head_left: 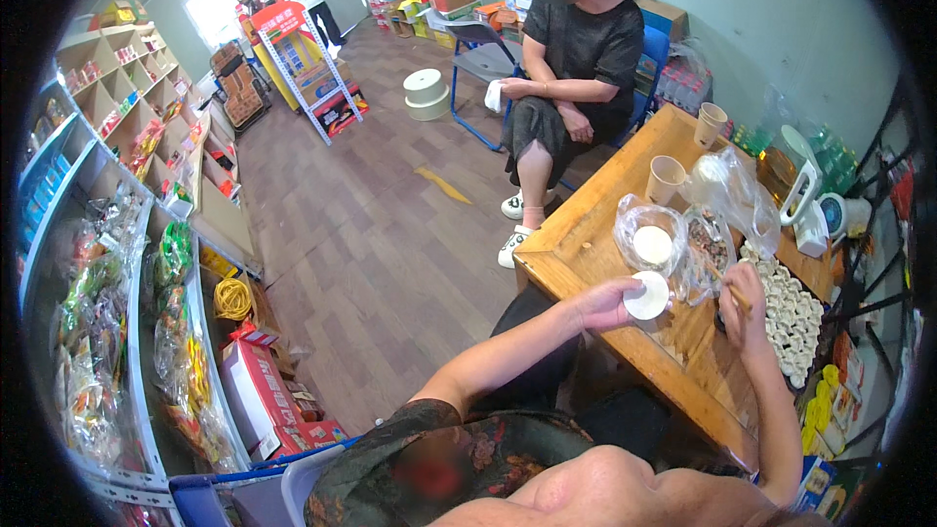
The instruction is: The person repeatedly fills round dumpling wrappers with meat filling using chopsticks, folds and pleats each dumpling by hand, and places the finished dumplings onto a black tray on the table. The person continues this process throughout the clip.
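My left hand [606,305] holds a round white dough wrapper [646,296] out flat over the near edge of the wooden table [556,252]. In my right hand [744,305] is a pair of wooden chopsticks [739,296], their tips reaching toward a clear plastic bag of dark minced filling [708,238]. A stack of round wrappers [652,246] lies in an opened plastic bag beside the filling. To the right of my right hand, rows of pale lumpy pieces [790,318], seemingly dumplings, cover a tray.
Two paper cups [665,179], a crumpled plastic bag [739,197] and a white-handled appliance [801,176] stand on the table's far part. Another person [578,51] sits beyond it. Shelves of packaged goods [139,110] line the left. A round stool [427,94] stands on the floor.
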A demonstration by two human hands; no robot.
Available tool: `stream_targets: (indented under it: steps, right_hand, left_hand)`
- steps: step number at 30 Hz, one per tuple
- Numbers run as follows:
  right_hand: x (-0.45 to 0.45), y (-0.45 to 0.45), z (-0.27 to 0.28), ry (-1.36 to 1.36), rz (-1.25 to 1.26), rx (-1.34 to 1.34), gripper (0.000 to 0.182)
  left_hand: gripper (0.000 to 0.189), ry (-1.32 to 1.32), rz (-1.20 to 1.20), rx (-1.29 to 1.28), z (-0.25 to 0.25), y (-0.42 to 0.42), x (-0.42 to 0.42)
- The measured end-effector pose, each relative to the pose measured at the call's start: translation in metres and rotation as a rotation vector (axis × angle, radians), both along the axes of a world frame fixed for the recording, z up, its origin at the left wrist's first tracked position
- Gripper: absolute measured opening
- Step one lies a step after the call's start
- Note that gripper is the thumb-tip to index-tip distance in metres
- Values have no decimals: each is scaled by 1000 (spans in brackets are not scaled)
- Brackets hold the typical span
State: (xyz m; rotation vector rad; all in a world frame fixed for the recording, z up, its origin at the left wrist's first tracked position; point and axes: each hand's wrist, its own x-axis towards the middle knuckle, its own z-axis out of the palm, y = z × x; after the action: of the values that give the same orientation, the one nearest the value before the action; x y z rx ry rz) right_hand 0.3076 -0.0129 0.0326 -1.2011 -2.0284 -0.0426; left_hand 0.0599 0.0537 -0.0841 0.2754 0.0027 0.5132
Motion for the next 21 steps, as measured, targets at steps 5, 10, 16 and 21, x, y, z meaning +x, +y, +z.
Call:
stream_targets:
  steps: [5,10,16,21]
  right_hand:
    - [25,21,-10,86,-79,-123,6]
    - [32,45,-18,153,-279,-336,24]
    - [24,27,17,321,-374,-388,24]
    - [41,42,-7,289,-347,-281,23]
  left_hand:
    - [59,15,-7,-27,-6,1,6]
    - [62,114,29,-73,18,-6,-7]
    - [68,115,1,-41,20,-6,-4]
    - [59,59,-8,-75,20,-7,-3]
